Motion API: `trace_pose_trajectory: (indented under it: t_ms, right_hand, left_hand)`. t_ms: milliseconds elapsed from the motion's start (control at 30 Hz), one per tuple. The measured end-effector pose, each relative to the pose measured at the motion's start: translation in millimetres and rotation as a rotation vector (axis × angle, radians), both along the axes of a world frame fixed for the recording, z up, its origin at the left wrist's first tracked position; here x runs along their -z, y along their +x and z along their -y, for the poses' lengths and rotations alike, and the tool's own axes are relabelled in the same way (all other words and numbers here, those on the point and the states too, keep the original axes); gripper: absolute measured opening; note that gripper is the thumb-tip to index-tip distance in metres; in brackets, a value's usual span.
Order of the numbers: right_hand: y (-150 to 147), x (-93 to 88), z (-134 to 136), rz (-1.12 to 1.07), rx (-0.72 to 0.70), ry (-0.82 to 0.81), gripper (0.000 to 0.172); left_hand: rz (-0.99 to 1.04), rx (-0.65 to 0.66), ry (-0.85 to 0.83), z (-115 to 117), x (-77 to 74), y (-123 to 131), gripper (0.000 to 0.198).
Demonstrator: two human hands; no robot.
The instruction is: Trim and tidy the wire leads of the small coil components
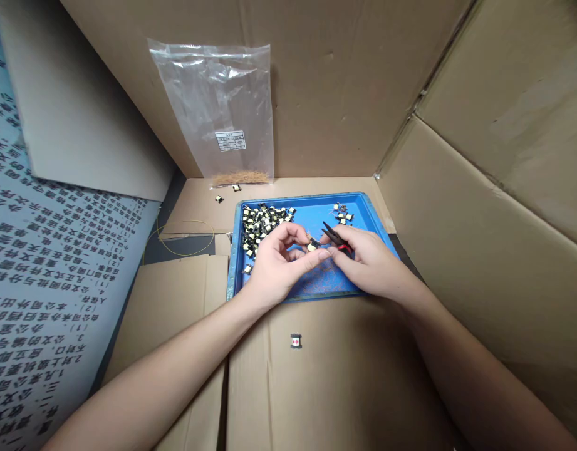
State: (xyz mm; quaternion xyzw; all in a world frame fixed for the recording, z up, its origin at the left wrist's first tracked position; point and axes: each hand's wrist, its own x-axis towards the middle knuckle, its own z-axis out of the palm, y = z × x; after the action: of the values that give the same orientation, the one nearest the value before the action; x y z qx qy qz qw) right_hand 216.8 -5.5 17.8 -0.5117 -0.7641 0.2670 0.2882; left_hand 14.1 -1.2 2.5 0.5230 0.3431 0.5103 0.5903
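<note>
While left hand (pixel 277 266) fingertips pinched one component (pixel 312 247), right hand (pixel 375 258) fingers gripped snips (pixel 334 234). The tray (pixel 316 216) held many at ten o'clock, few at one; finished share was unclear.

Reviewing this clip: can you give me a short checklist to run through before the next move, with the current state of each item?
1. Part gripped by the left hand: ok, pinched between thumb and fingers.
2. Scissors in the right hand: ok, held with the blades pointing away from the palm.
3. Two groups in the blue tray kept apart: ok, large pile at left, small cluster at far right.
4. All parts inside the tray: not ok, one loose part lies on the cardboard in front, two more near the clear bag.
5. Wires on the held part trimmed: cannot tell, too small.
</note>
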Motion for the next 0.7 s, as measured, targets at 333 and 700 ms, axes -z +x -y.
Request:
trace_pose_trajectory:
  t_ms: [333,700]
  right_hand:
    - [-8,-1.6,8,-0.310,-0.045,0.024,0.023]
    - [-7,-12.4,13,-0.444,-0.030,-0.025,0.027]
  left_hand:
    - [0.050,0.060,-0.021,0,-0.3,1,0.041]
    - [0.033,0.132,0.022,1,-2.3,-1,0.028]
